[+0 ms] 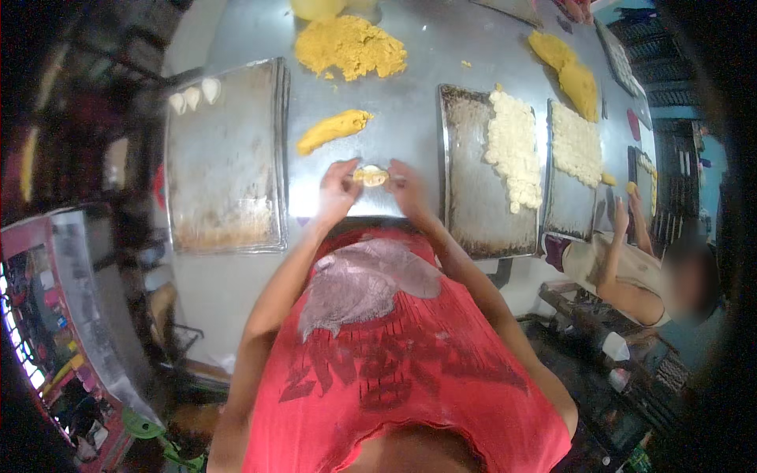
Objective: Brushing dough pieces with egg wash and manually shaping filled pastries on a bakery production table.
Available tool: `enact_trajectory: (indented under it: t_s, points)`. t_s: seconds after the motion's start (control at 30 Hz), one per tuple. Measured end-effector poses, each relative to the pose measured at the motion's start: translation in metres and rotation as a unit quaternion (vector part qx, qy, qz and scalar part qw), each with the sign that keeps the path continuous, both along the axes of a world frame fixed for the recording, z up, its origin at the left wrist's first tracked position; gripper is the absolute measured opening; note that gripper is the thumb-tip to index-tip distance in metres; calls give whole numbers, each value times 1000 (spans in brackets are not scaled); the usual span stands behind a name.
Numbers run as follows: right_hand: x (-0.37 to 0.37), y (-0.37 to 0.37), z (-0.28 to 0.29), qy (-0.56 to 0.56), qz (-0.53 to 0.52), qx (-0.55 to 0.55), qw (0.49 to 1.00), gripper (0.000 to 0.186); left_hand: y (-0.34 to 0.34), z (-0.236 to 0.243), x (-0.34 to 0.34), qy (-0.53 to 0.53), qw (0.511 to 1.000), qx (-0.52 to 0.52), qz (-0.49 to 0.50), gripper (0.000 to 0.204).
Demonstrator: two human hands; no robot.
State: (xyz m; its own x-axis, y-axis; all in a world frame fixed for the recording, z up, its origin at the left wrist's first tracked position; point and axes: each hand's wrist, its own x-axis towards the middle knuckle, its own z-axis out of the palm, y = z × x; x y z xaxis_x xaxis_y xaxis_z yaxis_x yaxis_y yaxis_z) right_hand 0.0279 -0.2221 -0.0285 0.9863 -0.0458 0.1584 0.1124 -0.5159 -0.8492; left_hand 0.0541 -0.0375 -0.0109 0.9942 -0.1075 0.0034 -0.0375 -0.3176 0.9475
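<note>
A small pale dough piece with yellow filling (370, 176) is pinched between my left hand (339, 189) and my right hand (405, 188), just above the near edge of the steel table (410, 110). A log of yellow filling (333, 130) lies on the table just beyond my left hand. Farther back sits a heap of crumbly yellow filling (351, 46).
A large worn baking tray (225, 158) on my left holds three folded dough pieces (194, 96) at its far corner. Two trays on my right (473, 205) (568, 205) carry several rows of white dough pieces. Another person (631, 268) works at the right side, near yellow dough lumps (568, 71).
</note>
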Motion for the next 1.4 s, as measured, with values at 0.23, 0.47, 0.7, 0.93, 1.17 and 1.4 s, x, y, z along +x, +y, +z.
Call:
enact_trajectory:
  t_s: [0.23,0.47,0.7,0.93,1.17,1.4]
  points:
    - [66,11,76,175,215,-280,919,23,20,2,9,241,953,-130,-126,41]
    - [81,82,13,-107,63,-320,939,20,54,-8,-7,250,959,-137,2,27]
    - [48,27,-8,40,88,-90,991,28,13,6,-3,-174,953,246,-24,35]
    - [-37,-12,21,12,231,-144,962,35,32,10,-42,-171,940,195,-223,26]
    - [-3,11,28,212,133,-132,959,23,22,-16,-31,-107,975,153,-123,28]
    - [48,119,118,398,132,297,858,41,108,41,-51,137,975,-148,88,37]
